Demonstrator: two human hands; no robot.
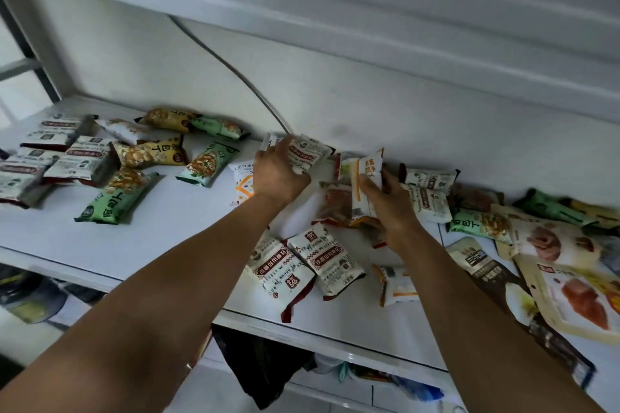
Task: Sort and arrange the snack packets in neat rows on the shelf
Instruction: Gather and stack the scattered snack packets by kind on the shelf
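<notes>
At the white shelf's [174, 211] front edge, two white-and-maroon foil snack packets [303, 265] are lying side by side. Farther in, the right hand [391, 208] is clutching a white-and-orange packet [365, 184]; the left hand [276, 174] is grasping a white-and-maroon packet [307, 152] by the back wall [402, 100]. Green and yellow packets [141, 164] are lying scattered to the left.

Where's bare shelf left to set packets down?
Front-left shelf, between the green packet and the left forearm, is bare. Also a patch behind the left hand, by the wall. Crowded right of the right hand, out to the large pouches.
</notes>
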